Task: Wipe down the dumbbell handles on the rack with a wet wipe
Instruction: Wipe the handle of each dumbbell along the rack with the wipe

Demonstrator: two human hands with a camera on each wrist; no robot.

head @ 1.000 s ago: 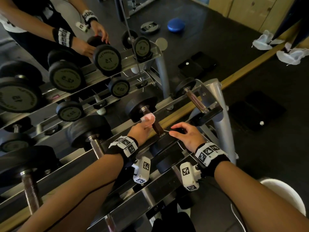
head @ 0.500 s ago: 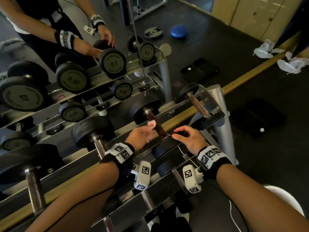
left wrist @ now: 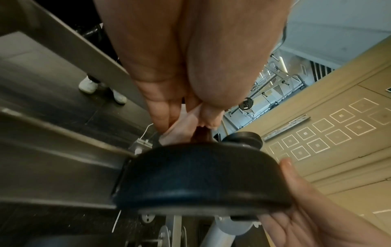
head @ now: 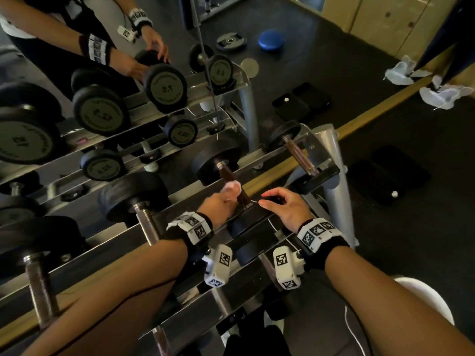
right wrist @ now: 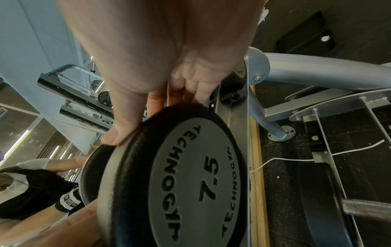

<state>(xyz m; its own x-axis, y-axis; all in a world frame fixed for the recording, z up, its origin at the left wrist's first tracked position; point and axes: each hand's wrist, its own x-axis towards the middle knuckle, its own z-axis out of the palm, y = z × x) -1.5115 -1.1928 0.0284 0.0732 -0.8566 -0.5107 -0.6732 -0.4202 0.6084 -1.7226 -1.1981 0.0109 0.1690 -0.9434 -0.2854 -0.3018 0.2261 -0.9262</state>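
The left hand (head: 218,204) pinches a pale pink wet wipe (head: 232,187), folded round the dark handle (head: 235,185) of the 7.5 dumbbell (right wrist: 190,180) on the top tier of the rack (head: 282,160); in the left wrist view thumb and fingers close on the wipe from either side of the bar. The right hand (head: 285,206) curls over the near head of that dumbbell (left wrist: 201,177), thumb on its rim and fingers laid over the edge, grasping it. The handle looks brownish and textured, with a bright metal collar where it meets the far black head (head: 218,160); the near head has a black rubber rim and a grey face plate marked 7.5. The dumbbell's long axis runs away from the person toward the mirror (head: 102,73), crosswise to the rack's rails, far end slightly to the left. Room around the grip is tight: the wipe has only the short stretch of bar between the two heads. A larger dumbbell (head: 136,199) sits near on the left, a smaller one (head: 300,155) on the right by the rack's end post (head: 331,160). Beyond that post lies dark floor (head: 411,240), and a wooden strip (head: 385,109) runs along the mirror's base
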